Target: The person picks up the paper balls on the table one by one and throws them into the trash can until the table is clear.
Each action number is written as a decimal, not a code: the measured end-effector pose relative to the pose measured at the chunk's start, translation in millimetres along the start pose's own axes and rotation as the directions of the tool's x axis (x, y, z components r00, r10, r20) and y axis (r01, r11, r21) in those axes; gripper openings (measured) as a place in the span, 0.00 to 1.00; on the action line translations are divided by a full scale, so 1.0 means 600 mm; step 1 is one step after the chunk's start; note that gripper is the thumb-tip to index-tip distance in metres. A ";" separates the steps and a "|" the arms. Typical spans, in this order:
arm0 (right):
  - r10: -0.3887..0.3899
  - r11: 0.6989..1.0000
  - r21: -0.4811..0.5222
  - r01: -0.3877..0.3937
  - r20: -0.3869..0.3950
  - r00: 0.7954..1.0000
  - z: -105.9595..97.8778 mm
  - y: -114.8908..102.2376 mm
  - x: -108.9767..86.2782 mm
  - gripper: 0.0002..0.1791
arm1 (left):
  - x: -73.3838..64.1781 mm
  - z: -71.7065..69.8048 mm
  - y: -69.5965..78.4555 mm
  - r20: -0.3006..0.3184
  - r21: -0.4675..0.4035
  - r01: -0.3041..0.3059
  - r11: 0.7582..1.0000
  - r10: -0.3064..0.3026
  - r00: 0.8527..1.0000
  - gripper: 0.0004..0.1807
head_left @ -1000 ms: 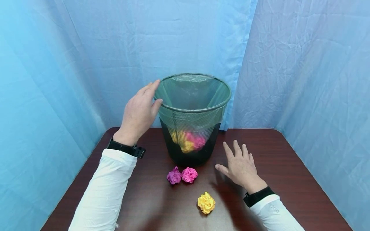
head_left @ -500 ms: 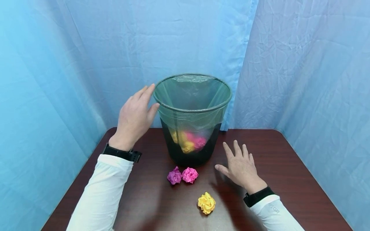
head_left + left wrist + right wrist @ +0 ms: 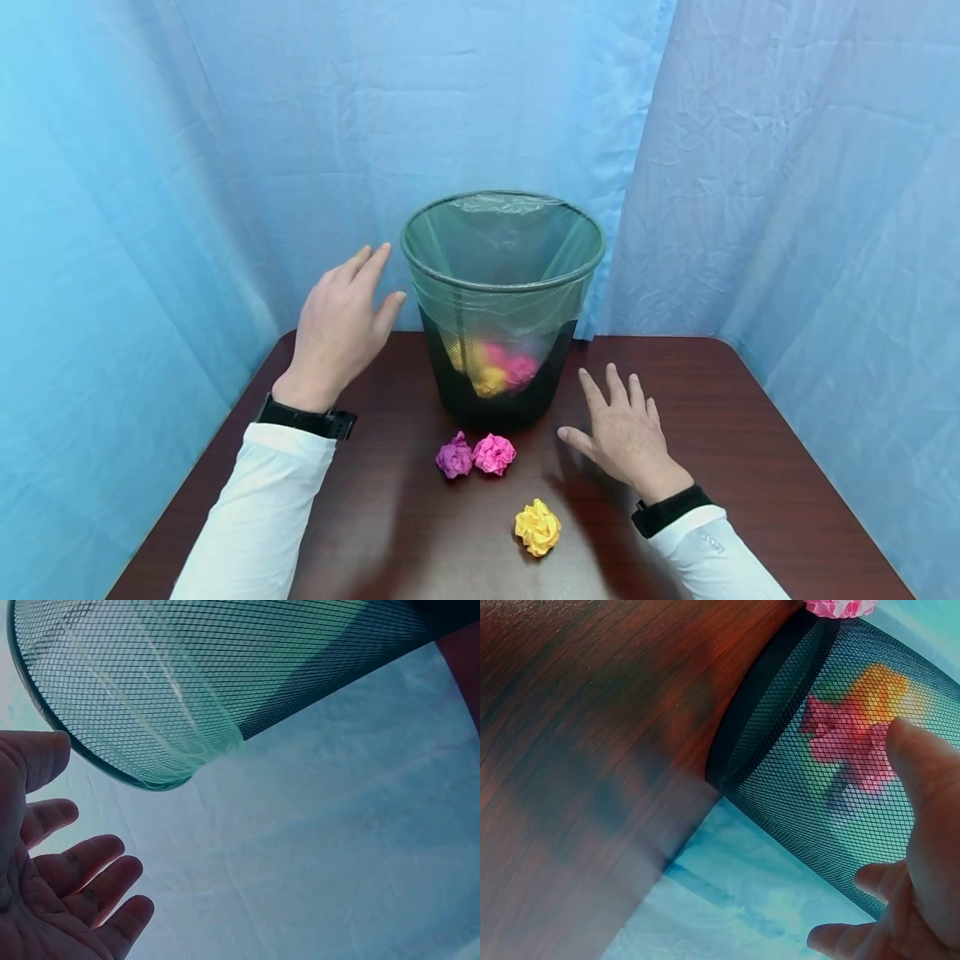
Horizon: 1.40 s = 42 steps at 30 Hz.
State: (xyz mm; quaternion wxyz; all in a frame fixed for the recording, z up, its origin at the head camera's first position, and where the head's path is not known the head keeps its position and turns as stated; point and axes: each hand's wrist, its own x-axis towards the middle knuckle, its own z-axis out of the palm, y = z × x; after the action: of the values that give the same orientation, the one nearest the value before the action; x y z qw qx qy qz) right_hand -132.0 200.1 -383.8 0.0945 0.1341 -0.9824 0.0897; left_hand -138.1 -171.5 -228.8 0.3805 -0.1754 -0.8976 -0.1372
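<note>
Your left hand (image 3: 337, 325) is drawing back and down from the bin's (image 3: 502, 287) rim, while your right hand (image 3: 624, 433) is staying near its base. Both are holding nothing, fingers spreading loosely. The work is looking partly done: pink and yellow balls (image 3: 491, 379) are already lying inside, while a purple ball (image 3: 454, 456), touching a pink ball (image 3: 494, 454), and a yellow ball (image 3: 537, 527) are still waiting on the tabletop (image 3: 697, 392)

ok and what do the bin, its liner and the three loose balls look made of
Bin: probably black-coated metal, given its fine mesh, though plastic is possible.
Liner: thin green plastic film, see-through and wrinkled, with shiny streaks.
Purple ball, pink ball and yellow ball: likely matte paper, going by their crumpled folds.
</note>
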 end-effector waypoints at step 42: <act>-0.001 1.000 0.002 0.001 0.001 1.000 -0.004 -0.007 0.001 0.54 | -0.165 0.059 0.005 0.347 0.135 0.091 0.987 -0.133 0.928 0.48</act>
State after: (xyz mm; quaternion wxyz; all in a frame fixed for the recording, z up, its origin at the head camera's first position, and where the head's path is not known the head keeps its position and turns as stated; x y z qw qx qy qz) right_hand -131.1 196.3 -380.5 0.0940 0.1349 -0.9822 0.0906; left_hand -95.3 -176.2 -324.4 0.2134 -0.1231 -0.9665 -0.0723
